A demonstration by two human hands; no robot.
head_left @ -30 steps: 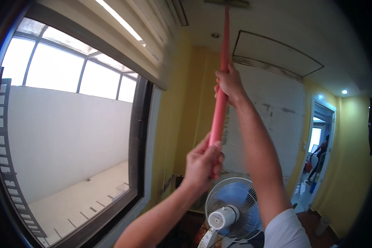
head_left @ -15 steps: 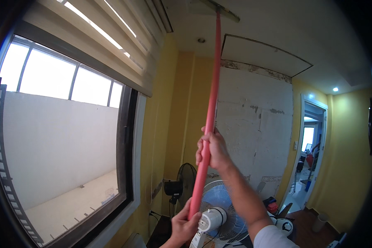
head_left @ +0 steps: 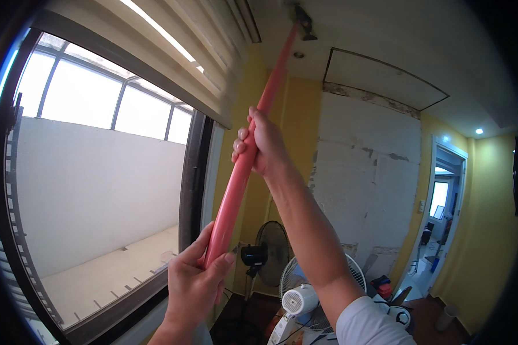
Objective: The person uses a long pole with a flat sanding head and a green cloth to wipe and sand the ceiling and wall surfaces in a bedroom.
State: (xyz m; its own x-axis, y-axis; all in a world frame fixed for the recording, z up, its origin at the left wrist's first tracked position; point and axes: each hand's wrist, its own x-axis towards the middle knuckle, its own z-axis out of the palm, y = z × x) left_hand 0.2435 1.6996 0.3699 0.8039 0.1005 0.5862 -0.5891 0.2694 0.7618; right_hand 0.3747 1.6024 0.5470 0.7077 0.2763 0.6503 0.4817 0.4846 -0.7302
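Note:
A long pink pole (head_left: 239, 172) slants up from my hands to the ceiling. Its dark, flat head (head_left: 304, 23) is up at the ceiling, blurred at the edges; I cannot tell its exact kind. My right hand (head_left: 263, 140) is wrapped round the middle of the pole, the arm stretched upward. Lower down, my left hand (head_left: 198, 275) grips the bottom end between thumb and fingers.
At left a dark-framed window (head_left: 193, 167) stands below a striped roller blind (head_left: 155, 52). A white fan (head_left: 299, 300) and a black fan (head_left: 256, 256) stand below. Beyond are a worn white wall panel (head_left: 362, 172), a ceiling hatch (head_left: 385, 77) and a doorway (head_left: 437, 201).
Both hands have moved left and upward with the pole, which now tilts more. Its head has shifted a little on the ceiling and turned. The view has swung slightly left.

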